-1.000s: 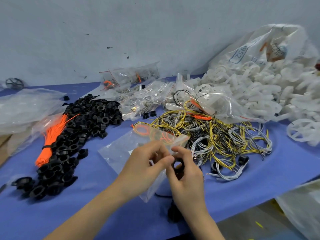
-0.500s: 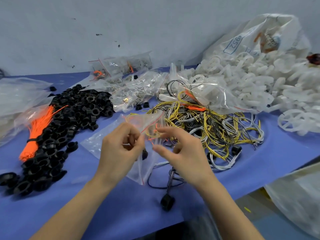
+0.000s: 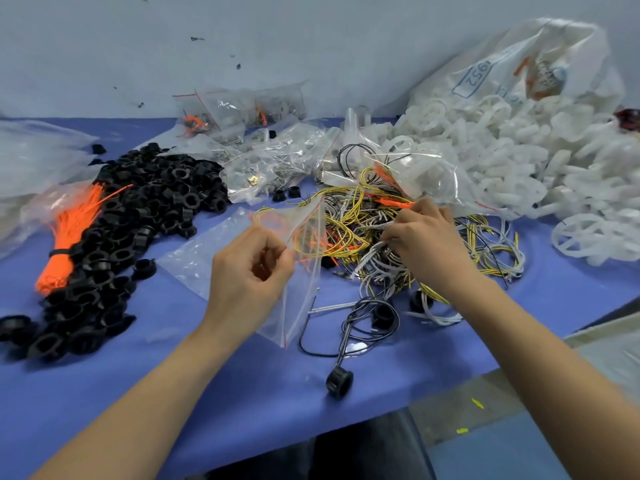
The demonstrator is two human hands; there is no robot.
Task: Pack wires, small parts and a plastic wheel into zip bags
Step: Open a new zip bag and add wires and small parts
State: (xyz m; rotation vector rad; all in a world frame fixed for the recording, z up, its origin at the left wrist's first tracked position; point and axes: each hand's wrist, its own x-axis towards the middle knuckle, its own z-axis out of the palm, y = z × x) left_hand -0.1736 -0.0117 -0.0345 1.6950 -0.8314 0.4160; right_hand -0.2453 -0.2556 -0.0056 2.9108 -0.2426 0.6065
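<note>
Clear zip bag (image 3: 298, 271) pinched in left hand (image 3: 247, 275); right hand (image 3: 427, 237) clamped on wire tangle (image 3: 384, 237). Risk: neighbouring coils drag along, bag mouth collapses.

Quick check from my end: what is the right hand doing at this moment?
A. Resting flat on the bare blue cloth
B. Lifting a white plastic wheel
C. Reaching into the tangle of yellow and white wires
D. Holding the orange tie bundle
C: the right hand has its fingers curled into the wire pile, pinching white strands, while the left hand holds the zip bag beside it.
</note>
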